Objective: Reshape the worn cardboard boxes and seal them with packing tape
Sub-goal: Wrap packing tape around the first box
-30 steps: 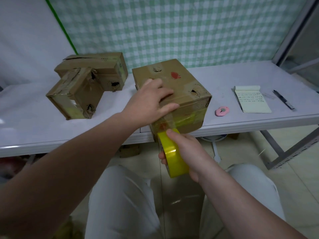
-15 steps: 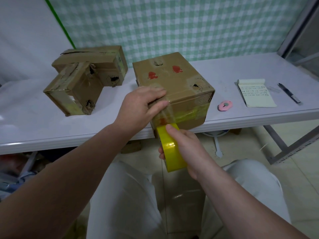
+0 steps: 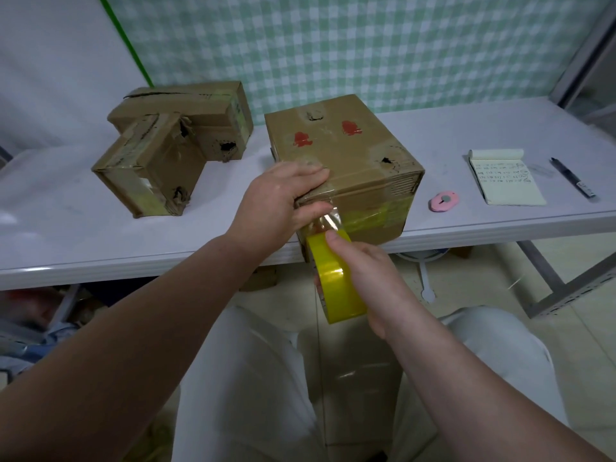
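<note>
Okay, big box point(image 3: 350, 151) sits at the front edge of the white table point(image 3: 66, 241), its near corner overhanging. Left hand point(image 3: 276, 201) lies over the box's top front edge, fingers flat on top, thumb pressing a clear tape strip onto the front face. Right hand point(image 3: 363, 271) grips the yellow tape roll point(image 3: 333, 278) just below the box, the strip running up to it. Left of the box are two worn smaller boxes point(image 3: 150, 175), touching. Right of the box: pink cutter point(image 3: 443, 201), notepad point(image 3: 506, 178), pen point(image 3: 573, 178).
</note>
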Action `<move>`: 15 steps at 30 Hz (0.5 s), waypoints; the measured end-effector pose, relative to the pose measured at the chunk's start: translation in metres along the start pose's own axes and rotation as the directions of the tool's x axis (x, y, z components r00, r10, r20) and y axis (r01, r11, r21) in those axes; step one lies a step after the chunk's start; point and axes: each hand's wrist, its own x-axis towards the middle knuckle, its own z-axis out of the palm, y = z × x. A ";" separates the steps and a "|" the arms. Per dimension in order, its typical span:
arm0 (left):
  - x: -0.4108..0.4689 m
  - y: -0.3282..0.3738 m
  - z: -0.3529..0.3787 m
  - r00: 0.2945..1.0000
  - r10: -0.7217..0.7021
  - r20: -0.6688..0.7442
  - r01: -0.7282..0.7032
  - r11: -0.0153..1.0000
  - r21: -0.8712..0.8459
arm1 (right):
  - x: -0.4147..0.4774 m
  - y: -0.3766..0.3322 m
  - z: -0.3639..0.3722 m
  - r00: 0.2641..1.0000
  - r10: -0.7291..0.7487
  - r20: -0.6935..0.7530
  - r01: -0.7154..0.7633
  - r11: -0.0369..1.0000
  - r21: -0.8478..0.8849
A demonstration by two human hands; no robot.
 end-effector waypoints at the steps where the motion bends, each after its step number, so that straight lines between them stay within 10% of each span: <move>1: 0.000 0.000 0.000 1.000 -0.008 0.005 0.008 1.000 -0.006 | -0.002 -0.002 0.000 1.000 -0.008 -0.026 0.008 1.000 -0.025; 11: 0.002 0.000 -0.005 0.993 -0.051 0.106 0.053 0.998 -0.017 | -0.004 -0.005 0.000 0.998 -0.024 -0.057 0.016 0.990 -0.137; 15: 0.004 0.001 -0.008 0.987 -0.094 0.130 0.100 0.994 -0.044 | 0.004 -0.008 -0.006 0.973 -0.177 -0.150 0.094 0.893 -0.440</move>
